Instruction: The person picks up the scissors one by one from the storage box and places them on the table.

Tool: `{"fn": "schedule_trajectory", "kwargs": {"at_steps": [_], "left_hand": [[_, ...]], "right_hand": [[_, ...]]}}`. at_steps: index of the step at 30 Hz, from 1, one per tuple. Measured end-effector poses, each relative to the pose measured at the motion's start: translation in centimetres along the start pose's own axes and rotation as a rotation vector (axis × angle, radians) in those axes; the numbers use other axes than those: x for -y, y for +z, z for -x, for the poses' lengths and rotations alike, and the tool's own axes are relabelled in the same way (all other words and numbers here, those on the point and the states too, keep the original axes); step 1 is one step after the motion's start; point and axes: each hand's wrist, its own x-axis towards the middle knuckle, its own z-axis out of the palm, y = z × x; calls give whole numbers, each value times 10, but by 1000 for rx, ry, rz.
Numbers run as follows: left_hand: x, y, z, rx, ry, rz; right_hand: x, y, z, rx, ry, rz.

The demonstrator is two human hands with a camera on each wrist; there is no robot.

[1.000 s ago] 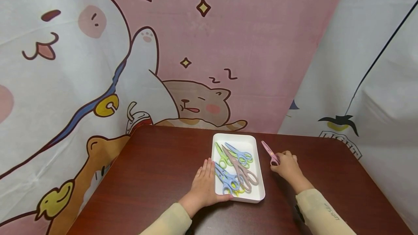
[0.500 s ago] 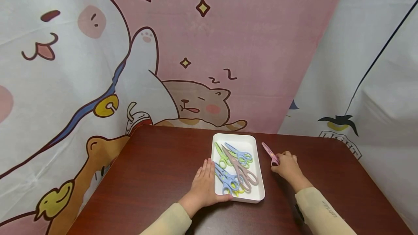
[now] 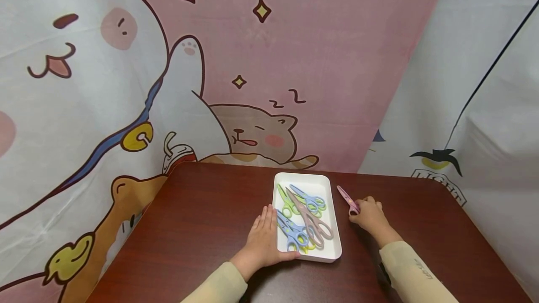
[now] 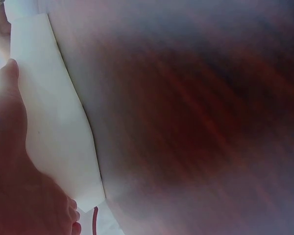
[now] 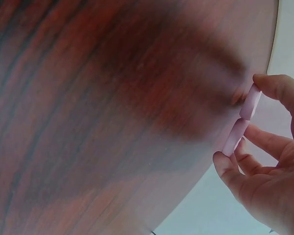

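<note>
A white tray [image 3: 303,177] stands on the table with several scissors in it. Among them are blue scissors [image 3: 290,228] at the near left, blue ones [image 3: 309,197] at the far side, greyish-pink scissors [image 3: 301,209] across the middle, and green scissors [image 3: 288,205]. My left hand [image 3: 263,242] lies with straight fingers along the tray's left wall, its thumb along the near edge. To the right of the tray, my right hand [image 3: 370,218] pinches pink scissors [image 3: 347,198] by the handle loops, blades pointing away. In the right wrist view, fingertips grip the pink handles [image 5: 235,137].
The brown wooden table [image 3: 210,209] reaches back to a cartoon-printed cloth [image 3: 337,59] hanging behind it. In the left wrist view, the tray's outer wall [image 4: 59,107] stands flat on the tabletop.
The pink scissors' blade tips have dipped very slightly toward me; the right hand has hardly shifted. My left hand and the tray have stayed in place.
</note>
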Motion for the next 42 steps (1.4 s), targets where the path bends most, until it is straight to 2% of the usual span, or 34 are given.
{"fn": "schedule_trajectory", "kwargs": {"at_steps": [13, 23, 35, 42], "left_hand": [[1, 7, -1, -17, 2, 1], [-1, -2, 2, 7, -4, 6], [-1, -1, 0, 5, -2, 10], [2, 9, -2, -13, -4, 4]], "right_hand": [[-5, 2, 0, 21, 0, -15], [-5, 2, -1, 29, -4, -33], [-9, 3, -4, 61, 5, -36], [-10, 3, -6, 94, 20, -36]]}}
